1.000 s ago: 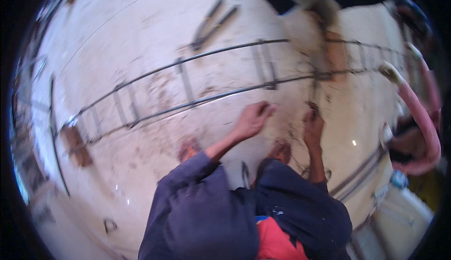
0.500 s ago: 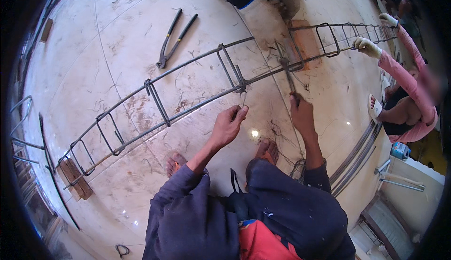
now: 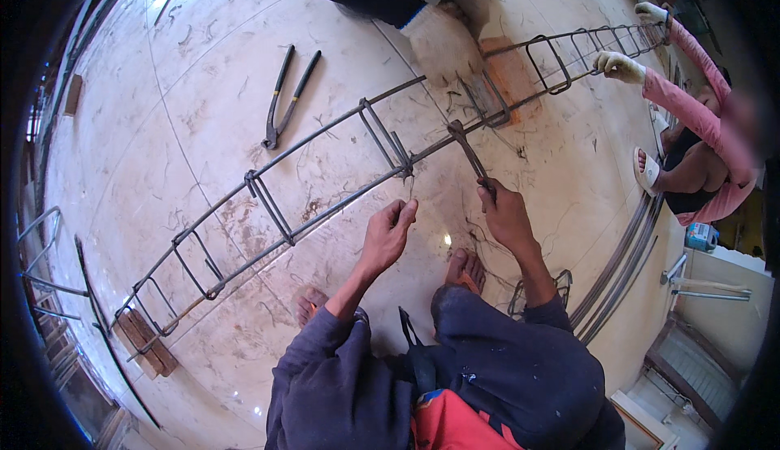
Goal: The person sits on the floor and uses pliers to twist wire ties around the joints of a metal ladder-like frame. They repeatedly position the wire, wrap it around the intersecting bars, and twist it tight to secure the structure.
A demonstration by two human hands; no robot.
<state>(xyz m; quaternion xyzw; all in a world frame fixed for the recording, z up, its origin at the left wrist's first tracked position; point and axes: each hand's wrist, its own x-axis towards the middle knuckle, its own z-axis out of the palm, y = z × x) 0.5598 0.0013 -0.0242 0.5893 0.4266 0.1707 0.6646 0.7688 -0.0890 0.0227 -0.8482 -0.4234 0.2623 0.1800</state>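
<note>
A long ladder-shaped steel rebar cage (image 3: pixel 348 200) runs diagonally across the floor in front of me. My left hand (image 3: pixel 388 235) is closed in a pinch on a thin tie wire (image 3: pixel 409 185), which leads up to the near bar by a pair of stirrups (image 3: pixel 385 137). To its right, my right hand (image 3: pixel 508 221) grips the handles of dark pincers (image 3: pixel 471 154). Their head lies over the near bar, a little right of the wired joint; whether it touches the bar I cannot tell.
Other pincers (image 3: pixel 281 110) lie beyond the cage. A wood block (image 3: pixel 148 344) and an orange brick (image 3: pixel 510 84) are under it. A co-worker's gloved hand (image 3: pixel 443 44) is across from me; another person's gloved hand (image 3: pixel 619 67) is by the right part. Loose bars (image 3: pixel 617 275) lie right.
My right hand and the pincers have moved left, nearer the wired joint. My left hand keeps its pinch on the tie wire. The co-worker's gloved hand opposite has come down toward the cage.
</note>
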